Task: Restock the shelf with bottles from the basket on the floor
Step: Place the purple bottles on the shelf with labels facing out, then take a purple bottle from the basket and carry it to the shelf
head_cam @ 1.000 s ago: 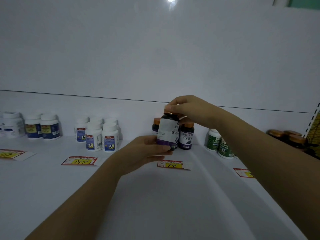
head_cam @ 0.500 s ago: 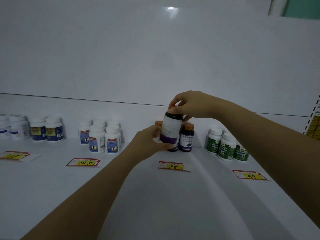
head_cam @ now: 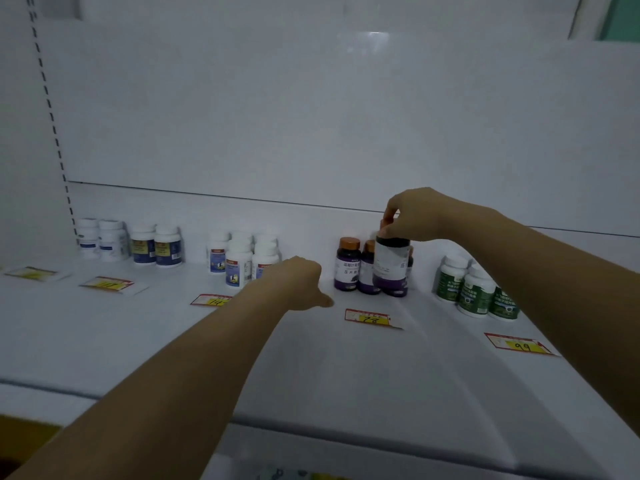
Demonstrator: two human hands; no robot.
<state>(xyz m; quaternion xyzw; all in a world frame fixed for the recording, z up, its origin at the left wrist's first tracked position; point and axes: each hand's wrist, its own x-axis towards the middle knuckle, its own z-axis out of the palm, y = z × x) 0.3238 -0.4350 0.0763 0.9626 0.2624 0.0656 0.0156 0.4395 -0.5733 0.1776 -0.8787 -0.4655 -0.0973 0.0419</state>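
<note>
A dark bottle [head_cam: 391, 268] with an orange cap and a white and purple label stands on the white shelf [head_cam: 346, 358], beside two like bottles [head_cam: 348, 268]. My right hand [head_cam: 414, 214] grips its cap from above. My left hand [head_cam: 299, 284] hovers low over the shelf to the left of these bottles, fingers curled, holding nothing. The basket is not in view.
White-capped bottles stand in groups along the back: blue-labelled ones [head_cam: 242, 263], darker ones [head_cam: 156, 247], white ones [head_cam: 100, 237] at far left, green ones [head_cam: 474, 294] at right. Price tags [head_cam: 370, 318] lie along the shelf front. A slotted upright [head_cam: 52, 116] runs up the left.
My left hand has let go of the dark bottle and drawn back to the left. My right hand has set the bottle down among the others; the view has shifted left.
</note>
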